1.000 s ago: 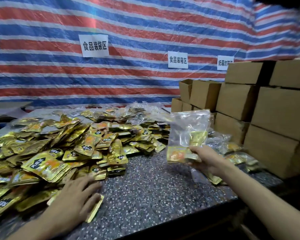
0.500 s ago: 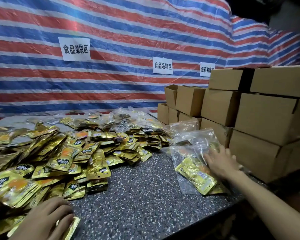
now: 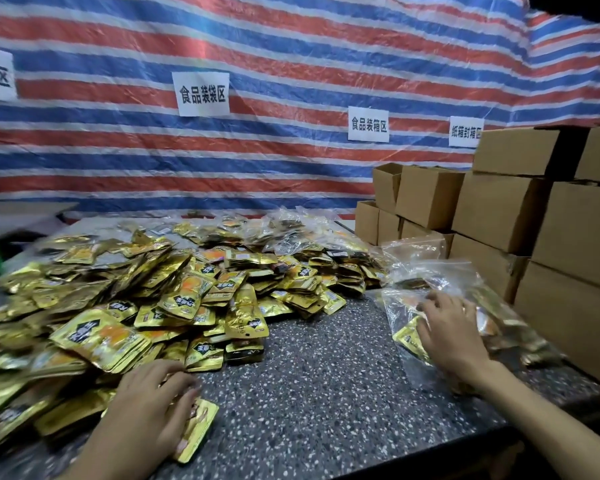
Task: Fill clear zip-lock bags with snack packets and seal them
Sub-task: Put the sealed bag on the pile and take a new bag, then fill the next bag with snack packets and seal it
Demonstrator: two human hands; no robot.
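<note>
Left hand [image 3: 146, 410] flat, fingers loose, on one gold packet [image 3: 196, 433], whose long axis runs 1 to 7 o'clock. Right hand [image 3: 454, 336] splayed flat on the filled zip-lock bag [image 3: 458, 271], at 3 o'clock from the packet. Packet pile [image 3: 187, 296] at left hand's 12, so left is nearer.

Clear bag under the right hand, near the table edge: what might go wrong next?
1. The clear bag lies close to the front edge of the table under the flat right hand; a push might slide it off.
2. I cannot tell whether its zip is closed; if not, the packets inside may spill when it is lifted.
3. The gold packet under the left hand also sits near the edge and could drop.
</note>
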